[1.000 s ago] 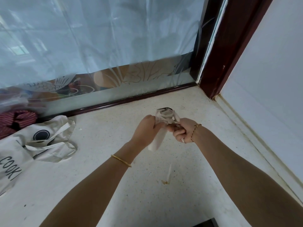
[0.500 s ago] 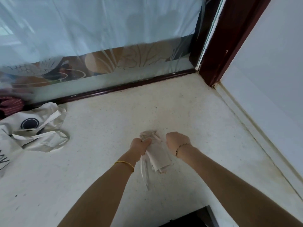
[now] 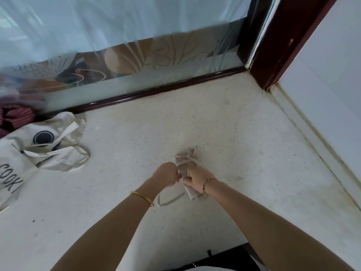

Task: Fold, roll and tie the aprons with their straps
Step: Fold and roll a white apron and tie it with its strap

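A rolled beige apron [image 3: 187,163] lies on the pale speckled counter [image 3: 244,145], with straps wound round its far end. My right hand [image 3: 197,178] grips the roll's middle from the right. My left hand [image 3: 167,174] is curled at the roll's left side and pinches a strap [image 3: 170,201] that trails in a loop toward me. The near end of the roll sticks out below my right wrist.
An unfolded white apron [image 3: 41,147] with black print and loose straps lies at the left. A red striped cloth [image 3: 13,119] sits behind it. A glass pane with a dark frame [image 3: 156,90] borders the back, a white wall [image 3: 322,94] the right.
The roll came down from mid-air onto the counter. My right hand moved onto its middle, and my left hand now pulls the strap off to the left.
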